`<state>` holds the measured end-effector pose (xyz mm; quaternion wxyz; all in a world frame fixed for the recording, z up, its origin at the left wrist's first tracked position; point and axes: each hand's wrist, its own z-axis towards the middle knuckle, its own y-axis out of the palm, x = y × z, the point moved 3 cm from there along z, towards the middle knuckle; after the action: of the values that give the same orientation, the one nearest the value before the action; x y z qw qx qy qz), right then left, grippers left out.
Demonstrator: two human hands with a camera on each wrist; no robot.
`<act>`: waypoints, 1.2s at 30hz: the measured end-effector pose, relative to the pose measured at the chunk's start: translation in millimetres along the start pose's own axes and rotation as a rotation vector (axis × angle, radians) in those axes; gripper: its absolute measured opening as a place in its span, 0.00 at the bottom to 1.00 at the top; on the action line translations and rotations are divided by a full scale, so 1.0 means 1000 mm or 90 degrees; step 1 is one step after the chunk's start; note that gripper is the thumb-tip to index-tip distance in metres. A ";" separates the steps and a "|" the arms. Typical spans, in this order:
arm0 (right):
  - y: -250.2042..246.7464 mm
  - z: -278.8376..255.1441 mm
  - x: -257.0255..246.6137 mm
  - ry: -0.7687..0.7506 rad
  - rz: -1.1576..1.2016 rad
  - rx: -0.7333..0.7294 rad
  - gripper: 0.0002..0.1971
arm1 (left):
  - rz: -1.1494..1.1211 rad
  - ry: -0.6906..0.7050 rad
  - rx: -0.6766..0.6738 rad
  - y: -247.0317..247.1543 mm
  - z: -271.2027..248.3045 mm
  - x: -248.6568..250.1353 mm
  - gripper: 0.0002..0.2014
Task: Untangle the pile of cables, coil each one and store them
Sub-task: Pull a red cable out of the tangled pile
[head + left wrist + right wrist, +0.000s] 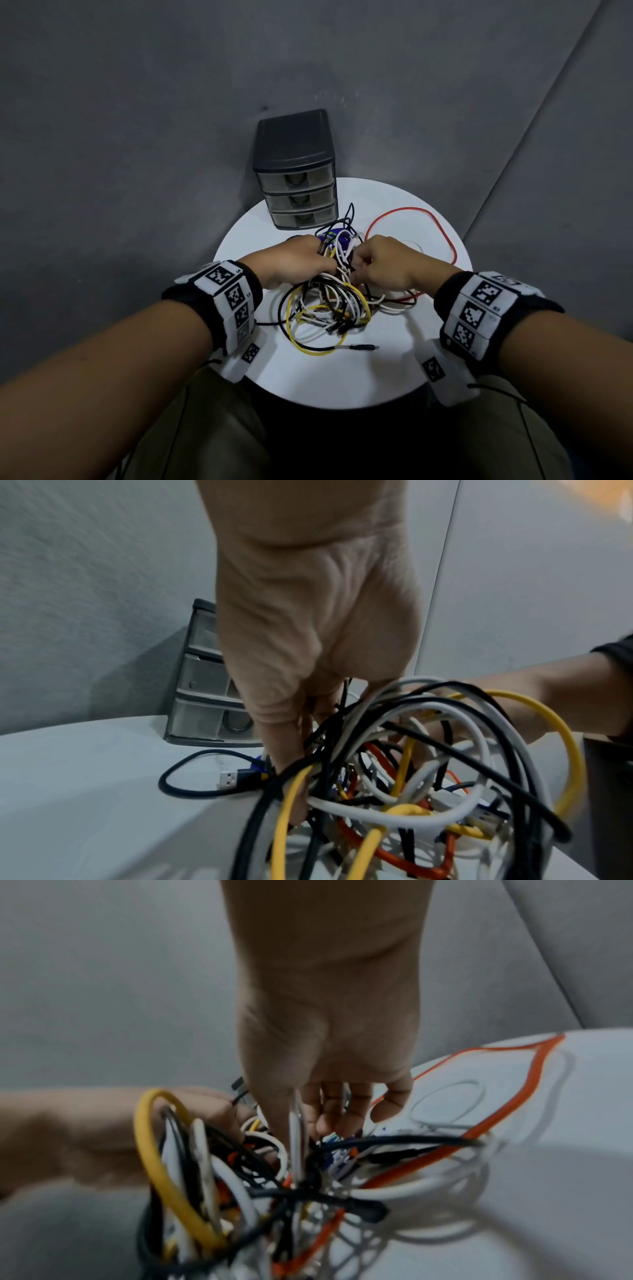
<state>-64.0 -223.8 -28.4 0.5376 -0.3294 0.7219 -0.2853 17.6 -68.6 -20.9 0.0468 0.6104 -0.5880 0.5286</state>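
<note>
A tangled pile of cables in white, black, yellow and red lies on the round white table. My left hand reaches into its far left side, fingers curled among black and white strands. My right hand grips strands at the far right, and a white cable runs through its fingers. A red cable loops out over the table to the right. A yellow cable trails toward me, and a black plug lies beside its end. A USB plug lies loose at the left.
A dark three-drawer organiser stands at the table's far edge, drawers closed, just behind the pile. Grey upholstery surrounds the table. My knees are under its near edge.
</note>
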 end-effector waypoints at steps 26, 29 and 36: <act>-0.022 -0.004 -0.019 -0.166 -0.031 0.157 0.07 | 0.007 0.098 0.004 -0.005 -0.002 0.003 0.04; -0.020 -0.002 -0.018 -0.153 -0.042 0.145 0.05 | -0.017 0.105 -0.005 -0.006 -0.005 0.003 0.04; -0.020 -0.004 -0.014 -0.086 -0.113 0.039 0.19 | 0.038 0.089 0.019 -0.006 -0.005 0.005 0.07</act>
<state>-61.5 -224.9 -3.2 0.5675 -0.3939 0.6431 -0.3304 17.8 -66.5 -11.4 0.0629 0.5548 -0.5932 0.5799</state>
